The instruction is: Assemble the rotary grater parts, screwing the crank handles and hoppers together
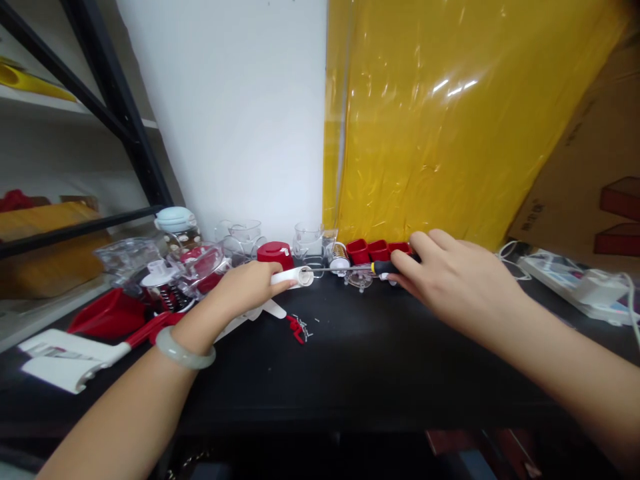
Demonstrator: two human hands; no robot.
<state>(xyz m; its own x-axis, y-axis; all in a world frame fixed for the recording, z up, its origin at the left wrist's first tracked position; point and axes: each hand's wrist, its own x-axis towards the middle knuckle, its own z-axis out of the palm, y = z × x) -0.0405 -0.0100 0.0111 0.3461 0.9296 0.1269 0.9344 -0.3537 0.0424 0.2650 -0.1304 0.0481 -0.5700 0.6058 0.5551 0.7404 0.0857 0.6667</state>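
Observation:
My left hand (249, 287) is closed around a white hollow tube-shaped part (287, 277), its round open end turned to the right. In my right hand (440, 267) is a screwdriver (384, 267) with a black and yellow handle, held level. Its thin shaft points left, and the tip is at the mouth of the white tube; how deep it sits I cannot tell. Below the tube, several small screws (306, 328) lie beside small red pieces (296, 329) on the black tabletop (380, 373).
On the left are a red scoop-shaped part (107, 313), a white part with a red stem (65, 360) and clear plastic parts (131, 257). Red cups (379, 251) line the back by the yellow sheet (425, 133). A power strip (575, 283) with cables stands at right.

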